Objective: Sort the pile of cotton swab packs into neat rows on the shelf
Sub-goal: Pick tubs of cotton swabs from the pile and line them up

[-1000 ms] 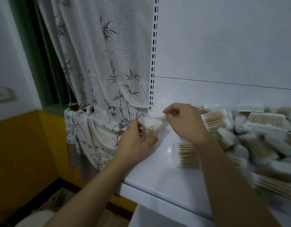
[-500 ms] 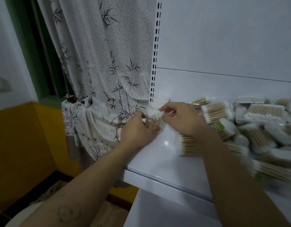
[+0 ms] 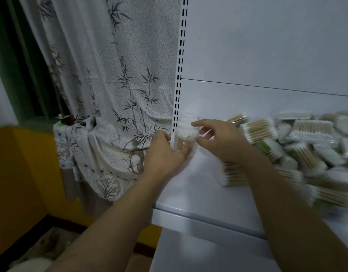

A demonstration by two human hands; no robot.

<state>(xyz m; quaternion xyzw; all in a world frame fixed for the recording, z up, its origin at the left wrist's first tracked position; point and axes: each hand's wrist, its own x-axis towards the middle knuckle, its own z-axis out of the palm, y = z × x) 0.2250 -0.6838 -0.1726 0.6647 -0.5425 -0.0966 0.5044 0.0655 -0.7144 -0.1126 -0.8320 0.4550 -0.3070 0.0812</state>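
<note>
Swab pack (image 3: 185,134) is held upright at shelf (image 3: 198,193) left rear corner | left hand (image 3: 165,154) is curled round it | right hand (image 3: 222,142) is spread wide beside it | pile (image 3: 306,144) is heaped rightward.

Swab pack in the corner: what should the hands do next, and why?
Probably let go and send the right hand to the pile for another pack. The upright pack already stands in the left back corner of the shelf, gripped by the left hand; the right hand's fingers are spread open.
</note>
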